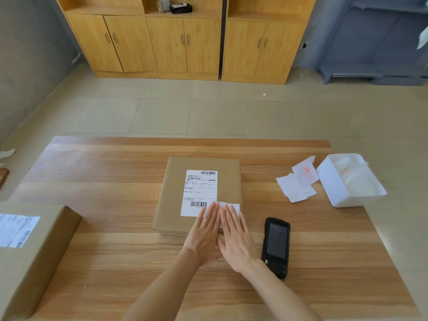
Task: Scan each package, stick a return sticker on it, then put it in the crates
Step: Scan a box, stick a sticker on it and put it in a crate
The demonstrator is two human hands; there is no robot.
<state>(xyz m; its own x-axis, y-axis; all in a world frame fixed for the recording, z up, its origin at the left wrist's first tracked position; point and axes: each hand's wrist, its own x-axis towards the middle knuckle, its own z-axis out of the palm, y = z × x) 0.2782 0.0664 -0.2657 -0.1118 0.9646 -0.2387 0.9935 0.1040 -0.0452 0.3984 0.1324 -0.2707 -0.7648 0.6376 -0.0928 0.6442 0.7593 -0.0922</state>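
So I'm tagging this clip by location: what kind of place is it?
Probably a small parcel-returns room or office: labelled brown packages on a wooden table, a handheld scanner, loose return stickers, and wooden cabinets behind.

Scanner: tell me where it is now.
In the head view, the scanner lies flat on the table, just right of the right hand and the package.

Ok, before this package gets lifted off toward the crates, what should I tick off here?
1. Sticker on package: ok, both flat hands press it down.
2. Sticker edges fully down: cannot tell, left hand and right hand cover most of it.
3. Lower barcode uncovered: ok.
4. Scanner set down beside package: ok.
5. Scan done: cannot tell.
6. Crates within reach: cannot tell, none in view.
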